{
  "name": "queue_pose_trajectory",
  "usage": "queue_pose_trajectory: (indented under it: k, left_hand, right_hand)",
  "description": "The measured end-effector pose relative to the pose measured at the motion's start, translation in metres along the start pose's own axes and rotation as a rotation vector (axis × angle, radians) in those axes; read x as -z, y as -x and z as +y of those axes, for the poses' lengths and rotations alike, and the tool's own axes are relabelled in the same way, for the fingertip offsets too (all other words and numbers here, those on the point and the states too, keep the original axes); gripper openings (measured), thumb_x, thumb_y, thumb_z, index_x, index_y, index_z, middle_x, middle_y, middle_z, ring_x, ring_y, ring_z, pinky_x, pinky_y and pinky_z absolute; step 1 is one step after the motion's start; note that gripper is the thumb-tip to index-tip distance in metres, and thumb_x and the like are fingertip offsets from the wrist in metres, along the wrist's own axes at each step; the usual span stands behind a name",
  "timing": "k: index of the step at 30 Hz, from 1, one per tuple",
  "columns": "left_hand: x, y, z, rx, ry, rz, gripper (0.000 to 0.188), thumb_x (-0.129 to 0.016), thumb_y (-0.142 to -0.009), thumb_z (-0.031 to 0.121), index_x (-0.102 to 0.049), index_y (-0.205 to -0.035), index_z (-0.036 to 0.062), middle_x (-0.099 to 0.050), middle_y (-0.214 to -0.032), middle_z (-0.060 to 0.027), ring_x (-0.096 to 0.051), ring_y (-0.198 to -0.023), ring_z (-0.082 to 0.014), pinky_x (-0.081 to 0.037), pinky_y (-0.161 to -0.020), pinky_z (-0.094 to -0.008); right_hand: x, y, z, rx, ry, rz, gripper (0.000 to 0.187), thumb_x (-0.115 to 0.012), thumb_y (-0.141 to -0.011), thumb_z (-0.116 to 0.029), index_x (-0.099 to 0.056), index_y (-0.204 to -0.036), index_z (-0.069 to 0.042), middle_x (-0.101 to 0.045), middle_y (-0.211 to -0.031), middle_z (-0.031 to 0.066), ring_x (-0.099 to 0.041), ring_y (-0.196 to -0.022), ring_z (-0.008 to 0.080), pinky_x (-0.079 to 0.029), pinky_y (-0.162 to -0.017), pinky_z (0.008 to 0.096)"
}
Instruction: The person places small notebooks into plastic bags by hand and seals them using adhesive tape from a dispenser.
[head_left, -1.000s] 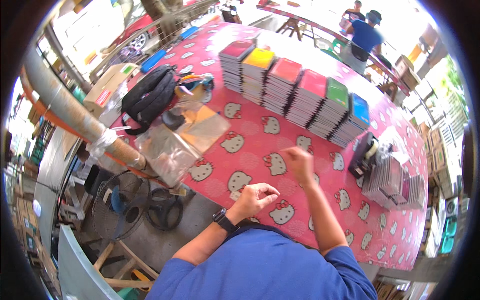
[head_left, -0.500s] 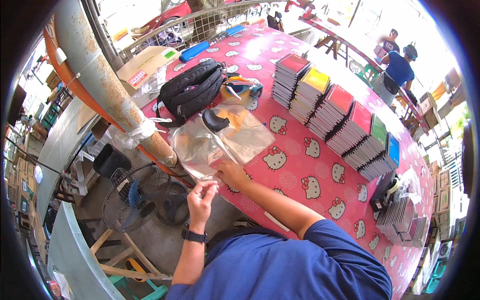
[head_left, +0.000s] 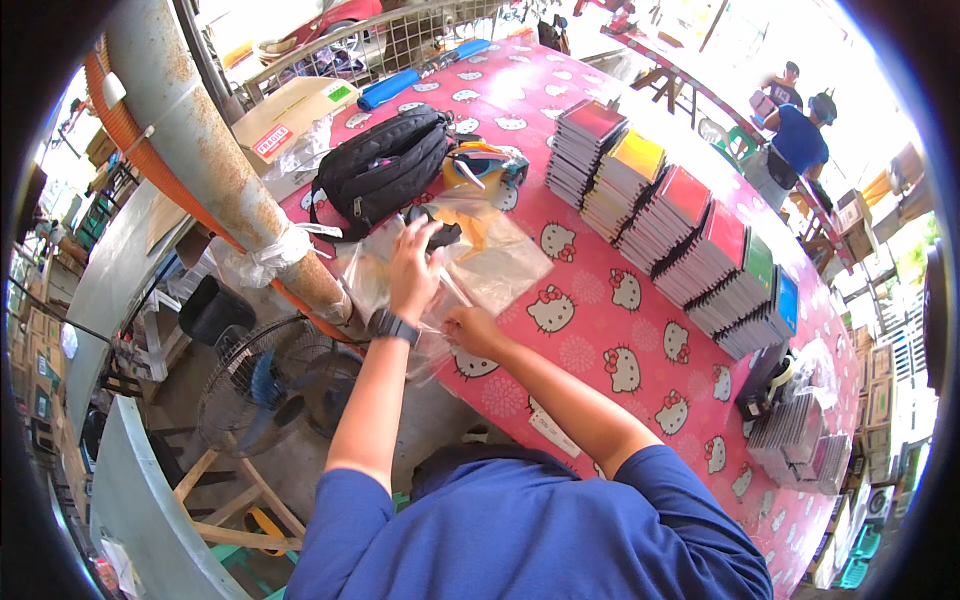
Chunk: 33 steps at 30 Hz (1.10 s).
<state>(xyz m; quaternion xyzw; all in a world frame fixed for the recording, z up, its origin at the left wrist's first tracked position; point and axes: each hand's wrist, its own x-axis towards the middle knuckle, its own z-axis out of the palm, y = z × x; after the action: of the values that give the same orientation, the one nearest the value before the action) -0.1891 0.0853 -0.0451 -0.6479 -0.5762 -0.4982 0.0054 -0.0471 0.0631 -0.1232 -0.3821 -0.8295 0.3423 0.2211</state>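
head view: the clear plastic bags (head_left: 508,270) lie on the near side of the black backpack (head_left: 385,165), partly covered by both hands, their see-through edges hard to make out. the person's left hand (head_left: 413,275) reaches over them, its fingers at a dark curved object (head_left: 446,235) just in front of the backpack; part of that object is hidden, and whether the fingers close on it cannot be told. the right hand (head_left: 476,332), farther from the backpack, has curled fingers over the bags; its fingertips are hidden, so whether they pinch a bag cannot be told. half a second earlier the left hand was beside the right, thumb and fingertips together; it has since moved toward the backpack, while the right has stayed near the same spot.
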Motion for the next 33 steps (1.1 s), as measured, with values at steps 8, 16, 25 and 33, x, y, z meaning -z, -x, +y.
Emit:
queue_pose_trajectory:
  k: [8,16,25,33]
  left_hand:
    - [-0.018,-0.045,-0.077,0.126,-0.341,-0.354,0.017,-0.071,-0.07,0.023,-0.066,-0.077,0.0081,-0.064,-0.081,-0.0091,-0.058,-0.086,-0.0284,-0.047,-0.076,-0.0393]
    - [0.041,-0.026,0.018,-0.092,-0.133,0.505,0.013,-0.066,-0.081,0.011,-0.057,-0.085,0.0022,-0.059,-0.083,-0.0119,-0.056,-0.077,-0.0305,-0.044,-0.07,-0.0398]
    - [0.009,0.054,-0.038,0.071,-0.438,-0.119,0.019,-0.066,-0.074,0.015,-0.06,-0.091,0.0099,-0.058,-0.105,-0.0064,-0.048,-0.112,-0.024,-0.035,-0.094,-0.0413]
    - [-0.011,0.02,0.122,0.54,1.107,-0.492,0.042,-0.062,-0.087,0.029,-0.057,-0.115,-0.0016,-0.058,-0.111,-0.0089,-0.056,-0.096,-0.0098,-0.046,-0.078,-0.0226]
  right_hand:
    - [0.047,0.005,-0.021,-0.141,-0.427,-0.009,0.011,-0.062,-0.079,-0.005,-0.063,-0.088,0.001,-0.058,-0.067,0.0026,-0.054,-0.062,0.0097,-0.044,-0.055,0.0279]
    - [0.055,0.014,0.036,-0.711,-1.269,0.157,0.014,-0.055,-0.089,-0.018,-0.055,-0.096,-0.007,-0.062,-0.078,0.0054,-0.055,-0.064,0.0122,-0.046,-0.057,0.0264]
    - [0.163,0.055,0.014,-0.12,-1.112,0.948,0.004,-0.058,-0.087,-0.011,-0.059,-0.087,-0.007,-0.064,-0.085,0.0066,-0.053,-0.065,0.0098,-0.041,-0.059,0.0217]
    - [0.218,0.171,-0.072,0.038,0.2,0.922,0.008,-0.068,-0.076,-0.003,-0.062,-0.08,-0.005,-0.066,-0.086,0.0072,-0.061,-0.078,0.0187,-0.048,-0.069,0.029]
